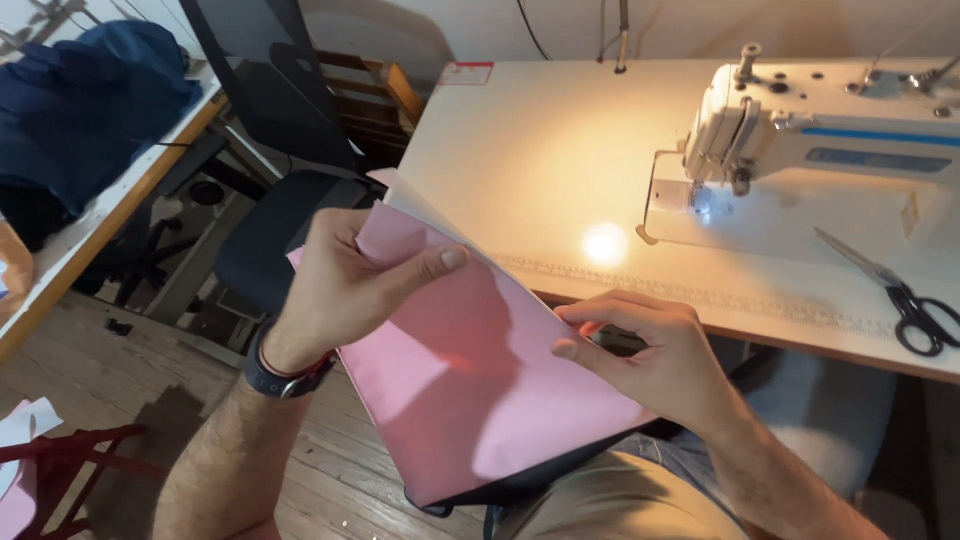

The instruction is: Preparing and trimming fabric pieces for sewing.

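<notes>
I hold a flat pink piece of fabric (470,385) over my lap, in front of the sewing table. My left hand (345,285) pinches its upper left corner between thumb and fingers; a dark watch sits on that wrist. My right hand (650,345) grips the fabric's right edge, thumb on top. A dark layer shows under the fabric's lower edge. A pale layer peeks out behind the top corner.
A white sewing machine (830,150) stands on the cream table (540,150), its lamp lit. Black-handled scissors (905,300) lie at the right. A black chair (270,230) stands to the left, beside a bench with blue cloth (80,110).
</notes>
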